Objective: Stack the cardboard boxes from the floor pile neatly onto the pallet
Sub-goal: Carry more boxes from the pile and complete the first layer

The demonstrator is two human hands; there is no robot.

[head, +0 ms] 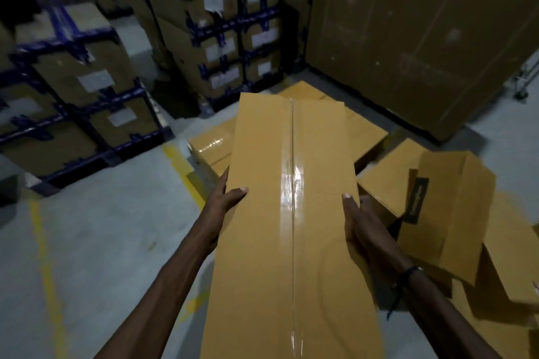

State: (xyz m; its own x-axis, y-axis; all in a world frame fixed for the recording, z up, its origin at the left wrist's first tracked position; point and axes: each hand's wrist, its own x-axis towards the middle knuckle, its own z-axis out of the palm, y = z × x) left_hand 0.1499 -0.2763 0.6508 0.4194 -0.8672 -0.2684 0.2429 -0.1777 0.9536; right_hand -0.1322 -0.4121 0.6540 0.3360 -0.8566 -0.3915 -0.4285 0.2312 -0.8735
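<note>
Cardboard fills the middle of the frame: a long sealed cardboard box (291,213) with clear tape along its centre seam runs from the bottom edge up past the centre, held off the floor between two bare hands. The left hand (226,197) clasps its left edge, thumb lying on the top face and fingers down the side. The right hand (357,218) clasps the right edge the same way, thumb on top, fingers wrapped round the side; a dark wristband (408,272) sits on that wrist.

Behind and below the held box, in the centre and right of the frame, lies the floor pile (364,128) of tan boxes, jumbled at different angles. One open box (449,210) at right is tipped on its side, flaps splayed, a dark label on it.

Across the upper left stand stacked cartons (221,23) bound with dark blue strapping and bearing white labels. A very large cardboard crate (423,32) fills the upper right. The grey concrete floor (102,227) at lower left carries yellow painted lines (43,251). I cannot tell which base is the target pallet.
</note>
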